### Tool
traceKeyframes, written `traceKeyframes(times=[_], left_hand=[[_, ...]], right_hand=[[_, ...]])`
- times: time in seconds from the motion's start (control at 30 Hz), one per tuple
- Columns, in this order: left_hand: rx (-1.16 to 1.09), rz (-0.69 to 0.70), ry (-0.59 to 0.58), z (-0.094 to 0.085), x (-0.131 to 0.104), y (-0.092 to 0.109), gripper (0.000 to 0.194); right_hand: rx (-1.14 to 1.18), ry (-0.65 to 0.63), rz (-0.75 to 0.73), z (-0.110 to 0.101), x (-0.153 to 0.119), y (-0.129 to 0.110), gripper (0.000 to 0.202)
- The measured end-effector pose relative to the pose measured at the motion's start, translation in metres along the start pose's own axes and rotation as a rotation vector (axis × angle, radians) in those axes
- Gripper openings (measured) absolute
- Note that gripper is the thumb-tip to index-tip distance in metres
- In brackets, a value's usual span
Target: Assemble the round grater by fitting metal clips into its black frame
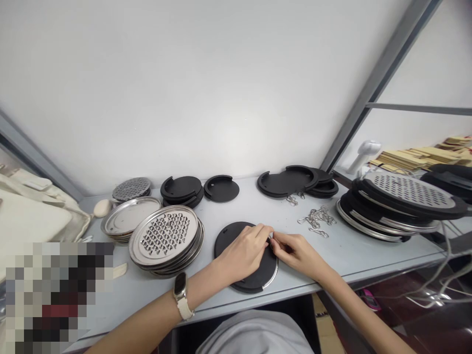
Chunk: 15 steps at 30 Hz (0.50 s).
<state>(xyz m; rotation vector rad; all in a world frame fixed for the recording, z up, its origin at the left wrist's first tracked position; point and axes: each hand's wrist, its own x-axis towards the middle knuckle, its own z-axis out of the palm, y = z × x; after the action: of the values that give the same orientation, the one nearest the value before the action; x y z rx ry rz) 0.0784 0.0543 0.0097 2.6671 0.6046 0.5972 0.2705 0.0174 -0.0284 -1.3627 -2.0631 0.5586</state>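
Note:
A round black holder (230,238) lies on the table in front of me, with a silver metal edge showing at its lower right. My left hand (245,250) reaches across the holder, its fingers bent and closed at the upper right rim. There my right hand (295,250) meets it in a pinch. A tiny glint of metal, perhaps a wire clip, shows between the fingertips; most of it is hidden. Several loose wire clips (319,216) lie to the right of my hands. Left of the holder stands a stack of round metal grater plates (165,236), teeth facing up.
Behind the stack are metal discs (131,216) and a grey perforated plate (132,189). Black holders (221,188) line the wall, with more black holders (287,181) farther right. A tall pile of assembled graters (409,191) stands at the right edge, near white cables (448,241).

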Motion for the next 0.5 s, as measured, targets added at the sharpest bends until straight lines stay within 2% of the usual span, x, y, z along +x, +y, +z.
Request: traceKeyframes(times=[0.5], left_hand=[[-0.02, -0.002, 0.02, 0.0031, -0.0003, -0.0021, 0.03]], right_hand=[[-0.085, 0.126, -0.084, 0.0019, -0.0024, 0.0013, 0.03]])
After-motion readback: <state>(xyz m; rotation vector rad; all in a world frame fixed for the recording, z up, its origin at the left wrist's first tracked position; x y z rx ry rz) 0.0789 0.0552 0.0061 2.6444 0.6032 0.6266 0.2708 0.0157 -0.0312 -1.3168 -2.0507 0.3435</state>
